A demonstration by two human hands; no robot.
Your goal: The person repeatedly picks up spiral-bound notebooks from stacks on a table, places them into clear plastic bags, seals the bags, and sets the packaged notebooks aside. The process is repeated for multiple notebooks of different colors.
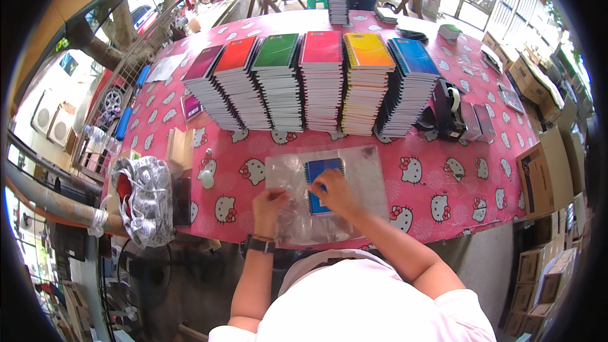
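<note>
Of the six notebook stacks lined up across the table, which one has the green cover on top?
The third stack from the person's left, between the red-topped stack and the pink-topped stack; no other stack shows green.

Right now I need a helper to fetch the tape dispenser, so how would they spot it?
Find the pink table and its row of six notebook stacks. Just right of the blue-topped stack sits the tape dispenser: black and chunky, holding a pale roll, unlike the flat, colourful notebooks.
</note>
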